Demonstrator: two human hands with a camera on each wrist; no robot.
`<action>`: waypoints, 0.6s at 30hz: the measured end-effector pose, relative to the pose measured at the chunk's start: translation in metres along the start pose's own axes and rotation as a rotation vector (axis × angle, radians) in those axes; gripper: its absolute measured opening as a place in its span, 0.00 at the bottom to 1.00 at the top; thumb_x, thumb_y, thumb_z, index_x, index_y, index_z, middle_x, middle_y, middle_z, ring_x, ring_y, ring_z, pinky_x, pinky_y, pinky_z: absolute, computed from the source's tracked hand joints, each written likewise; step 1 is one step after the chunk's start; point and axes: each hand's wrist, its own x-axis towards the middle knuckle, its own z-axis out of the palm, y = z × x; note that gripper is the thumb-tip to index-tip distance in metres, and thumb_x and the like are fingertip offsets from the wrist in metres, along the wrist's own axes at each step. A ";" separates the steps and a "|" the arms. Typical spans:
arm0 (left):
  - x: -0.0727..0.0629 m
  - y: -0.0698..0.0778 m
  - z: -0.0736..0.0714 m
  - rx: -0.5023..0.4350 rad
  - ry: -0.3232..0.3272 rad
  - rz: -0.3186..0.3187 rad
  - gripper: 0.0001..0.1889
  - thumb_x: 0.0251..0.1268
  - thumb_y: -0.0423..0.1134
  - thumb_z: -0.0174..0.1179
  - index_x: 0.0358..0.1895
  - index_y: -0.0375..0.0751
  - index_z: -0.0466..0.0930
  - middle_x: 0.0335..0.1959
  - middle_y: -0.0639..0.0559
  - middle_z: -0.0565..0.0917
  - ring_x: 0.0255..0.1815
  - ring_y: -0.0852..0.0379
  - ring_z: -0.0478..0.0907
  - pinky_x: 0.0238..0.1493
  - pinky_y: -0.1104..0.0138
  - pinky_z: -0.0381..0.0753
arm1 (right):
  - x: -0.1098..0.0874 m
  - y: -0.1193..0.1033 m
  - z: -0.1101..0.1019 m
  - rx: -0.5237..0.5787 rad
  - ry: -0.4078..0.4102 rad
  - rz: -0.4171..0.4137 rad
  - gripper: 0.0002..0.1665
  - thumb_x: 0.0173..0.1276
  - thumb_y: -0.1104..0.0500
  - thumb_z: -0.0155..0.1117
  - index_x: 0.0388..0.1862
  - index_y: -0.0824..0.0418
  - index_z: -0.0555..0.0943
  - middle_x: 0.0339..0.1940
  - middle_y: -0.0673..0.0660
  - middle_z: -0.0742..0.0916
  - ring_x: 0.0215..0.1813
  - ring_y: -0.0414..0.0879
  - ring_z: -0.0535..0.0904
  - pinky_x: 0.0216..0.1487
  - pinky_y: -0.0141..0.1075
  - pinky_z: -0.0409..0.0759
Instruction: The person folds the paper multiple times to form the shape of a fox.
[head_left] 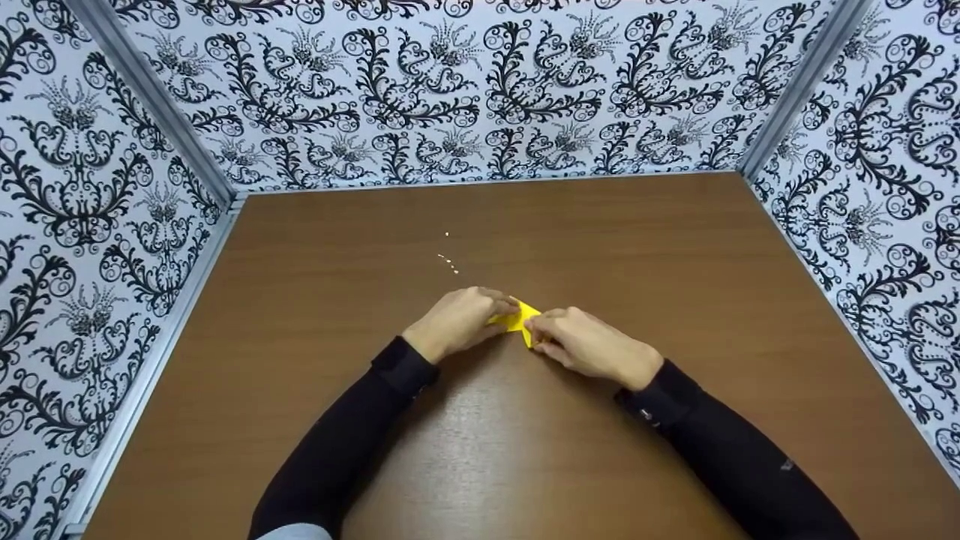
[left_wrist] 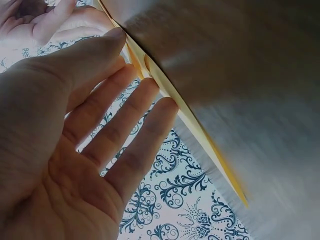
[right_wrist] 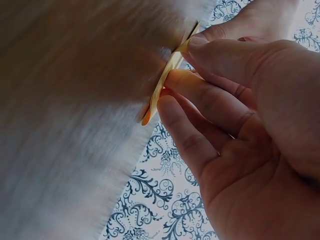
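Note:
A folded piece of yellow paper point(head_left: 514, 321) lies on the table between both hands, partly hidden under the fingers. My left hand point(head_left: 466, 319) rests on its left part. In the left wrist view the fairly straight fingers point(left_wrist: 145, 135) touch the edge of the paper point(left_wrist: 187, 117), the thumb tip beside it. On the other side, my right hand point(head_left: 589, 345) pinches the paper's right end. The right wrist view has that thumb point(right_wrist: 225, 55) and bent fingers at the thin edge of the paper point(right_wrist: 159, 92).
Several tiny pale scraps point(head_left: 448, 261) lie on the brown wooden table point(head_left: 600, 247) beyond the left hand. Panels with a black floral pattern point(head_left: 450, 90) stand along the back and both sides, joined by grey metal posts point(head_left: 795, 97).

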 end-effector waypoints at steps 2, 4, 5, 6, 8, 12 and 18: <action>-0.001 0.001 0.000 0.015 -0.009 -0.004 0.19 0.83 0.42 0.75 0.70 0.44 0.94 0.69 0.47 0.95 0.69 0.45 0.94 0.70 0.53 0.93 | 0.000 0.000 -0.001 0.007 -0.004 -0.001 0.04 0.84 0.69 0.73 0.50 0.61 0.88 0.45 0.56 0.93 0.46 0.44 0.89 0.48 0.39 0.92; -0.001 0.001 0.001 0.030 -0.016 -0.008 0.19 0.84 0.43 0.75 0.71 0.44 0.93 0.71 0.47 0.94 0.70 0.45 0.93 0.71 0.52 0.93 | 0.000 -0.001 -0.001 0.012 -0.009 0.000 0.04 0.84 0.69 0.73 0.50 0.62 0.88 0.45 0.56 0.93 0.46 0.44 0.89 0.48 0.39 0.91; -0.001 0.001 0.001 0.037 -0.019 -0.009 0.19 0.84 0.43 0.74 0.71 0.44 0.93 0.72 0.47 0.93 0.70 0.44 0.93 0.71 0.52 0.93 | 0.000 0.000 -0.001 0.012 -0.009 -0.001 0.04 0.84 0.69 0.73 0.49 0.62 0.88 0.45 0.56 0.92 0.45 0.44 0.88 0.48 0.39 0.91; -0.001 0.002 0.001 0.043 -0.022 -0.011 0.20 0.85 0.43 0.74 0.72 0.45 0.93 0.73 0.47 0.93 0.71 0.44 0.92 0.72 0.52 0.93 | 0.000 0.000 -0.001 0.012 -0.010 -0.001 0.04 0.84 0.69 0.73 0.50 0.62 0.88 0.45 0.56 0.92 0.45 0.44 0.89 0.48 0.39 0.91; -0.001 0.002 0.000 0.054 -0.026 -0.016 0.20 0.85 0.44 0.74 0.73 0.45 0.92 0.74 0.48 0.92 0.72 0.43 0.92 0.73 0.51 0.92 | -0.001 0.000 -0.001 0.008 -0.011 0.001 0.03 0.84 0.68 0.73 0.50 0.61 0.88 0.45 0.56 0.93 0.46 0.44 0.89 0.48 0.39 0.92; -0.001 0.002 0.000 0.068 -0.032 -0.021 0.21 0.85 0.44 0.74 0.74 0.44 0.91 0.75 0.47 0.91 0.73 0.43 0.91 0.73 0.50 0.92 | -0.001 0.000 -0.001 -0.001 -0.014 0.007 0.03 0.84 0.68 0.74 0.51 0.61 0.88 0.46 0.56 0.93 0.47 0.45 0.90 0.49 0.40 0.93; -0.003 0.003 -0.001 0.088 -0.027 -0.013 0.21 0.85 0.43 0.73 0.74 0.45 0.91 0.75 0.47 0.91 0.72 0.43 0.90 0.71 0.50 0.93 | -0.001 0.000 -0.001 -0.015 -0.027 0.015 0.02 0.84 0.66 0.74 0.50 0.61 0.88 0.46 0.56 0.92 0.45 0.43 0.88 0.48 0.39 0.91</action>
